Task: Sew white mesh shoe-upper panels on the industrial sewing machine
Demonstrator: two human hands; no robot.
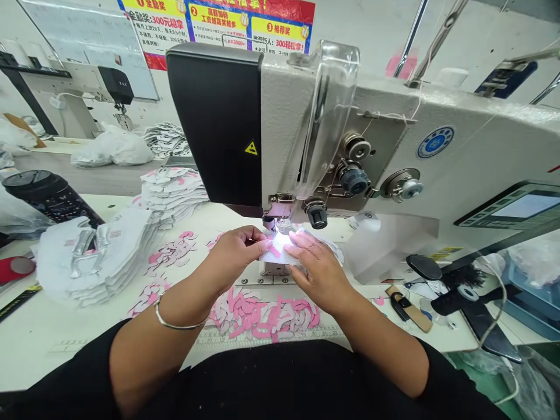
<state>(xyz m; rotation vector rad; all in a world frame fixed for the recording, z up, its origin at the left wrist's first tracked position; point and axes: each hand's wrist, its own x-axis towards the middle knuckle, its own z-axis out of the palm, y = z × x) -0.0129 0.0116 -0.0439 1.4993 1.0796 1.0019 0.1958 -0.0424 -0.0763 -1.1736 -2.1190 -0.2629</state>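
My left hand (238, 248) and my right hand (315, 267) press a white mesh fabric piece (280, 254) with a pink patch on it down on the bed of a sewing machine (385, 134). The piece lies under the presser foot (276, 223), lit by the machine's lamp. Left fingers are curled and pinch the piece's left edge. Right fingers lie flat and together on its right side. A thin metal bangle (175, 321) circles my left wrist.
Pink cut shapes (262, 312) lie heaped along the table's near edge by a printed ruler. Stacks of white fabric pieces (105, 256) stand at the left. Scissors (476, 309) and a small black and tan tool (406, 308) lie at the right. A control panel (516, 207) sits at the right.
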